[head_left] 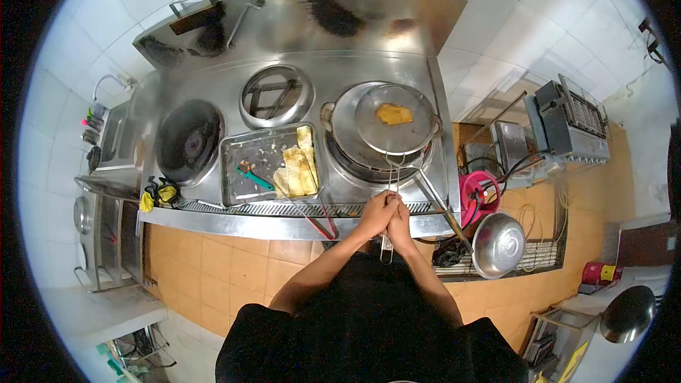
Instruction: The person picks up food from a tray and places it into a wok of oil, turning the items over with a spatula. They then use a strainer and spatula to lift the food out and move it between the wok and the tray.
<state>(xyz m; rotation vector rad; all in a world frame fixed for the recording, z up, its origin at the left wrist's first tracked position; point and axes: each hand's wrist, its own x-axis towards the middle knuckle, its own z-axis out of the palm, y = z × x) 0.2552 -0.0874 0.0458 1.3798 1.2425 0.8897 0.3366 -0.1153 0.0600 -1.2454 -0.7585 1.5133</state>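
Note:
My left hand [377, 214] and my right hand [401, 223] are clasped together at the front edge of the stove. Both are closed around the long wire handle of a round mesh skimmer [372, 128]. The skimmer's head is over a large metal pot [342, 110] on the right burner. A golden-brown flat piece of food [394, 113] lies on the mesh. Left of my hands, a metal tray [225, 170] holds yellow slabs of food [296, 174], pale scraps and a green-handled tool [255, 176]. Red-handled tongs [320, 223] lean across the tray's near right corner.
A blackened wok [190, 143] and a steel ring [306, 103] are on the stove's left and middle burners. Another long handle [445, 209] juts over the front edge. A pink bucket [464, 198] and metal bowl [499, 245] stand at right. Black-and-yellow gloves [164, 193] lie at left.

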